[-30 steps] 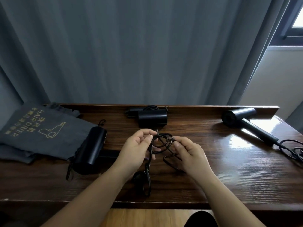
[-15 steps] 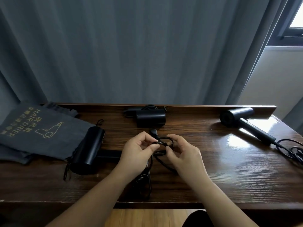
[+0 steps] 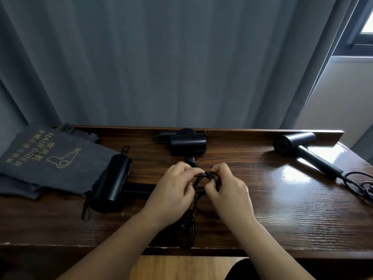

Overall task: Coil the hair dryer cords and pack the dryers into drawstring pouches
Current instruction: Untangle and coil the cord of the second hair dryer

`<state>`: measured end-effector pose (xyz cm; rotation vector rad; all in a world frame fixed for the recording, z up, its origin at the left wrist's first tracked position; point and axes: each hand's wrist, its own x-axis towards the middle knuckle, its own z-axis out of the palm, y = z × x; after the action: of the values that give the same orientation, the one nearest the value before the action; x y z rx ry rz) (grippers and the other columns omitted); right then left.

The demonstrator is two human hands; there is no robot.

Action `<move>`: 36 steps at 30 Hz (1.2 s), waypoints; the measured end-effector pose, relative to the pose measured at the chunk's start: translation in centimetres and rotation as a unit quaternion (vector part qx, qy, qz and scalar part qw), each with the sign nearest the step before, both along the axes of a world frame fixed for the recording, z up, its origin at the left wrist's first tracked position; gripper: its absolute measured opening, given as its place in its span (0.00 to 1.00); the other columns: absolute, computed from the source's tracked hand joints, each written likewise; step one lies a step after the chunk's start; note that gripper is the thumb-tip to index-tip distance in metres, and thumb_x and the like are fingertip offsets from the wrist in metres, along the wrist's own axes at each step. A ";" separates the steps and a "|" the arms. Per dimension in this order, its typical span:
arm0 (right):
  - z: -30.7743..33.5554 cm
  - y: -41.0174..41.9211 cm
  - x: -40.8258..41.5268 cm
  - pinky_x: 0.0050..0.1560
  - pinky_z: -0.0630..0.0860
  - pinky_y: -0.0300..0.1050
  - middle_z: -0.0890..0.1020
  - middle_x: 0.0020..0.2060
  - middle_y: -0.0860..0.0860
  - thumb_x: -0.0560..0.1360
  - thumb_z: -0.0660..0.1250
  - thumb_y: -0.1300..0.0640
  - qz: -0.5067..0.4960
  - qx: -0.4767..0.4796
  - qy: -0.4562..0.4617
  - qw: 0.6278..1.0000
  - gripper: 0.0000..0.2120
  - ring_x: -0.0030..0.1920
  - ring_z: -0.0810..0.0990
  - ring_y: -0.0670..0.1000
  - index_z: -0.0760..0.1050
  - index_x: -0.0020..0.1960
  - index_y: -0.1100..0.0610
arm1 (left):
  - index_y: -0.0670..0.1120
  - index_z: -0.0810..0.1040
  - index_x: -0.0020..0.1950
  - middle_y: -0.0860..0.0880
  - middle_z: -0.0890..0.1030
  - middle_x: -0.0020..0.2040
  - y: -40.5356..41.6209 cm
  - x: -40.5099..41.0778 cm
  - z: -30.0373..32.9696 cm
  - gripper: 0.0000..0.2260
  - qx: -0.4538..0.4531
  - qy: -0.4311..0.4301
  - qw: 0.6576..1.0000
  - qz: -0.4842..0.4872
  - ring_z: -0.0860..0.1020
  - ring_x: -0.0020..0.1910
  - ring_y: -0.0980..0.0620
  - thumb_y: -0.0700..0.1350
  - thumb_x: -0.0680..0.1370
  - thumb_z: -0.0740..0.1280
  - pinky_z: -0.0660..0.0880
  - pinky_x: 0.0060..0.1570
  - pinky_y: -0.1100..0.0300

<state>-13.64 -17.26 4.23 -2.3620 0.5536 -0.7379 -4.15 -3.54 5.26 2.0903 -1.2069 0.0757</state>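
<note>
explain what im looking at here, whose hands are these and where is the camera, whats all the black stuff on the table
There is no machine here: a person wears a camera on their head, which looks forward and down, so you see their own two bare arms. The left hand and right hand both pinch a black cord wound into small loops. On the wooden table lie three black hair dryers: the left dryer, the middle dryer at the back, and the right dryer, its cord trailing loose. At far left lie grey pouches printed "HAIR DRIER". A grey curtain hangs behind.
</note>
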 end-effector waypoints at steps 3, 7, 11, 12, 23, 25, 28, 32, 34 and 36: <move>-0.2 0.1 0.2 0.33 0.64 0.27 0.73 0.33 0.42 0.75 0.69 0.59 -0.004 -0.112 -0.012 0.994 0.11 0.33 0.71 0.43 0.74 0.54 0.50 | 0.52 0.78 0.67 0.58 0.77 0.53 0.2 0.3 0.6 0.15 0.002 -0.116 0.993 -0.005 0.72 0.54 0.60 0.49 0.80 0.66 0.74 0.54 0.63; 0.1 0.2 0.1 0.36 0.68 0.32 0.76 0.36 0.43 0.76 0.66 0.58 0.015 -0.021 -0.027 0.999 0.08 0.39 0.74 0.41 0.73 0.52 0.46 | 0.55 0.85 0.54 0.58 0.83 0.43 0.0 1.0 1.0 0.09 -0.092 0.030 0.995 0.027 0.79 0.45 0.60 0.43 0.79 0.69 0.76 0.46 0.65; 0.4 -0.3 0.1 0.34 0.71 0.31 0.81 0.37 0.44 0.80 0.65 0.58 0.075 0.197 -0.007 0.977 0.07 0.34 0.75 0.40 0.74 0.48 0.46 | 0.49 0.84 0.50 0.46 0.86 0.41 -0.2 0.5 1.8 0.09 -0.228 0.366 0.901 0.051 0.80 0.32 0.52 0.37 0.80 0.67 0.77 0.33 0.60; 0.4 -0.4 0.2 0.33 0.71 0.31 0.81 0.36 0.44 0.80 0.64 0.58 0.081 0.227 -0.004 0.970 0.07 0.32 0.75 0.39 0.75 0.48 0.47 | 0.46 0.81 0.52 0.44 0.86 0.44 -0.2 0.4 1.9 0.07 -0.248 0.403 0.881 0.029 0.81 0.35 0.49 0.36 0.81 0.65 0.78 0.35 0.58; -0.4 -0.6 0.2 0.40 0.79 0.42 0.85 0.44 0.55 0.84 0.56 0.64 0.162 0.505 -0.019 0.848 0.11 0.44 0.84 0.53 0.76 0.58 0.58 | 0.41 0.73 0.51 0.41 0.81 0.42 0.0 1.3 0.3 0.06 -0.312 0.588 0.744 0.065 0.83 0.39 0.46 0.38 0.85 0.57 0.79 0.37 0.56; -0.2 -0.5 0.0 0.41 0.80 0.41 0.85 0.43 0.51 0.85 0.56 0.61 0.165 0.440 -0.005 0.882 0.10 0.43 0.84 0.50 0.75 0.58 0.54 | 0.44 0.75 0.54 0.45 0.81 0.44 -0.1 1.6 0.1 0.06 -0.242 0.512 0.817 0.106 0.82 0.41 0.51 0.38 0.84 0.59 0.78 0.42 0.56; 0.3 -0.7 -0.2 0.41 0.78 0.38 0.84 0.40 0.50 0.85 0.57 0.56 0.167 0.305 0.017 0.937 0.07 0.40 0.82 0.44 0.73 0.56 0.49 | 0.58 0.67 0.73 0.58 0.73 0.67 0.8 1.9 -0.1 0.24 -0.075 0.168 0.977 0.104 0.71 0.67 0.58 0.38 0.81 0.63 0.68 0.67 0.56; 0.5 -1.0 -0.1 0.43 0.74 0.33 0.83 0.43 0.48 0.84 0.60 0.54 0.164 0.160 0.024 0.973 0.05 0.44 0.80 0.42 0.72 0.58 0.46 | 0.52 0.70 0.74 0.53 0.74 0.71 1.1 1.8 0.4 0.24 0.071 -0.305 0.949 -0.028 0.67 0.74 0.51 0.44 0.78 0.66 0.60 0.73 0.46; 0.6 -0.9 -0.3 0.45 0.74 0.32 0.83 0.44 0.45 0.83 0.62 0.53 0.161 0.148 0.024 0.975 0.05 0.47 0.80 0.41 0.73 0.57 0.44 | 0.49 0.78 0.67 0.54 0.83 0.58 0.9 2.0 0.6 0.16 0.084 -0.323 0.941 -0.048 0.79 0.59 0.52 0.44 0.79 0.66 0.70 0.65 0.47; 0.8 -0.9 -0.5 0.45 0.74 0.31 0.83 0.44 0.43 0.83 0.63 0.53 0.168 0.153 0.026 0.973 0.05 0.47 0.80 0.40 0.74 0.56 0.44 | 0.49 0.82 0.61 0.55 0.85 0.49 1.0 2.2 0.8 0.12 0.071 -0.313 0.945 -0.058 0.82 0.48 0.54 0.44 0.78 0.69 0.76 0.57 0.51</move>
<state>-14.17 -18.20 5.00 -2.1137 0.2547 -0.4056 -1.94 -2.56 6.02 2.1866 -1.7443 0.6584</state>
